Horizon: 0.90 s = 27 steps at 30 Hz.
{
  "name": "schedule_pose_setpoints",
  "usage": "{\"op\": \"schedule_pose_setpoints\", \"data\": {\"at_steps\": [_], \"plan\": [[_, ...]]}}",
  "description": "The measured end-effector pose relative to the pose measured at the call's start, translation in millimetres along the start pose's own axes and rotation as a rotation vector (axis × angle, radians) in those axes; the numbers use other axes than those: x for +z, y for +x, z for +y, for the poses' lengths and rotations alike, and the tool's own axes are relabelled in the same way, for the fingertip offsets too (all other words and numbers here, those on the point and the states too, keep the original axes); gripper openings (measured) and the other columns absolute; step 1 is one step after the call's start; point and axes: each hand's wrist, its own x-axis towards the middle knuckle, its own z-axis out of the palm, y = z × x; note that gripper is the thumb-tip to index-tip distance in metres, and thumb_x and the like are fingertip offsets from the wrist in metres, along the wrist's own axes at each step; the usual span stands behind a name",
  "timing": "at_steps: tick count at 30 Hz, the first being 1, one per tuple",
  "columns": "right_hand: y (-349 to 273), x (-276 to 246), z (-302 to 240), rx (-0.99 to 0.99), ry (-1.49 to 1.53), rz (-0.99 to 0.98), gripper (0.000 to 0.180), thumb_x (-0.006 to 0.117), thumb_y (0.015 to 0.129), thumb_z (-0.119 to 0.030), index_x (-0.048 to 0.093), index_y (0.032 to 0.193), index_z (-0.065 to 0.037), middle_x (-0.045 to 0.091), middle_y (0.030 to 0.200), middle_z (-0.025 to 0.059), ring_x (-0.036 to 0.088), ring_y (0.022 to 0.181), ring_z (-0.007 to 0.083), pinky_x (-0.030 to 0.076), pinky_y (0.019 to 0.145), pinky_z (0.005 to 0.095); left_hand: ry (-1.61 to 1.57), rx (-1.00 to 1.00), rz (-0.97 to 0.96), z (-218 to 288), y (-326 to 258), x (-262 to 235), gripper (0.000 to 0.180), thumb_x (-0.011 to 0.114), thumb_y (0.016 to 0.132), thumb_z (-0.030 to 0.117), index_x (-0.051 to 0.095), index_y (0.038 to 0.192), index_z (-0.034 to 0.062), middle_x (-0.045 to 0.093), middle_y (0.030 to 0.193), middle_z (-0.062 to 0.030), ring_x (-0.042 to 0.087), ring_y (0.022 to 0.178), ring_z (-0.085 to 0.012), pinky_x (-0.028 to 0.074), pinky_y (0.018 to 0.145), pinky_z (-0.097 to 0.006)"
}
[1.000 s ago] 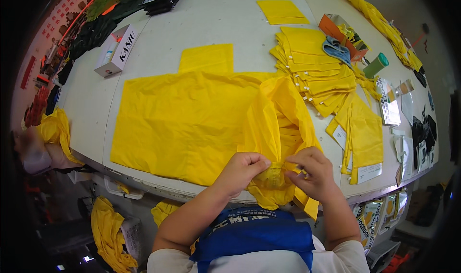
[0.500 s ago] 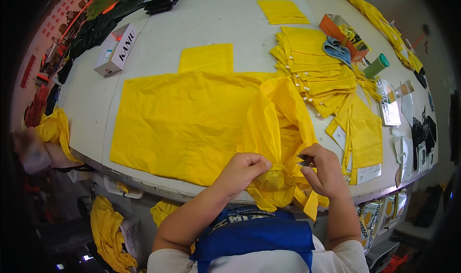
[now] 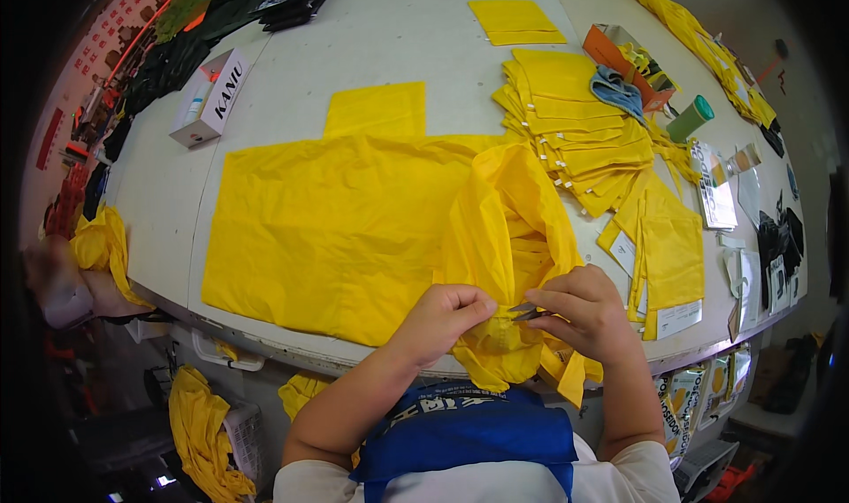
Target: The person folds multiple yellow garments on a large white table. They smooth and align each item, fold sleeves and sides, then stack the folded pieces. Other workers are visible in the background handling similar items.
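A white box (image 3: 209, 97) sits far left on the bench (image 3: 398, 34). The yellow garment (image 3: 354, 229) lies spread flat at the near edge — its right part bunched up. The left hand (image 3: 447, 315) pinches that bunched fabric; the right hand (image 3: 582, 308) grips small snips (image 3: 523, 309) against it. A stack of folded yellow pieces (image 3: 575, 127) lies far right.

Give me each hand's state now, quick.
Left hand: closed, pinching the yellow garment.
Right hand: closed on small metal snips at the garment.
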Motion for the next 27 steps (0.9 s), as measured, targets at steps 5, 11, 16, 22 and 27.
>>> {"op": "schedule_pose_setpoints", "data": {"at_steps": [5,11,16,22,27], "plan": [[2,3,1,0.039,0.091,-0.016,0.031,0.078,0.068,-0.021,0.069,0.095,-0.009,0.062,0.082,0.0049,0.06,0.073,0.025,0.045,0.062,0.0357,0.068,0.001,-0.016,2,0,3,0.014,0.059,0.091,0.013,0.065,0.084,0.0018,0.053,0.071,0.0064,0.044,0.064,-0.0026,0.035,0.059,-0.02],[5,7,-3,0.056,0.122,-0.019,0.028,0.078,0.068,-0.02,0.07,0.092,-0.008,0.061,0.08,0.0053,0.06,0.073,0.0246,0.046,0.062,0.035,0.092,0.02,-0.012,-1,1,4,0.014,0.058,0.091,0.012,0.066,0.087,0.0013,0.054,0.072,0.0061,0.045,0.066,-0.0025,0.036,0.061,-0.02],[1,8,-2,0.061,0.088,-0.006,0.026,0.078,0.068,-0.018,0.07,0.091,-0.008,0.061,0.078,0.0052,0.06,0.071,0.024,0.046,0.061,0.0345,-0.044,-0.025,-0.013,-1,1,3,0.015,0.058,0.091,0.013,0.066,0.087,0.0009,0.057,0.075,0.0054,0.046,0.069,-0.0029,0.037,0.065,-0.02],[-7,12,2,0.097,0.112,0.069,0.028,0.079,0.067,-0.017,0.07,0.092,-0.008,0.063,0.079,0.0038,0.06,0.07,0.0222,0.043,0.059,0.0337,-0.028,-0.002,0.01,3,0,5,0.015,0.058,0.091,0.013,0.067,0.089,0.0003,0.059,0.076,0.0046,0.049,0.071,-0.0032,0.038,0.067,-0.019],[-8,9,-4,0.047,-0.005,0.081,0.03,0.079,0.066,-0.018,0.07,0.093,-0.01,0.063,0.081,0.0022,0.059,0.07,0.0205,0.041,0.059,0.0331,-0.008,0.006,0.008,0,2,4,0.016,0.059,0.091,0.013,0.067,0.09,-0.0001,0.06,0.078,0.0037,0.05,0.071,-0.0033,0.039,0.066,-0.019]]}}
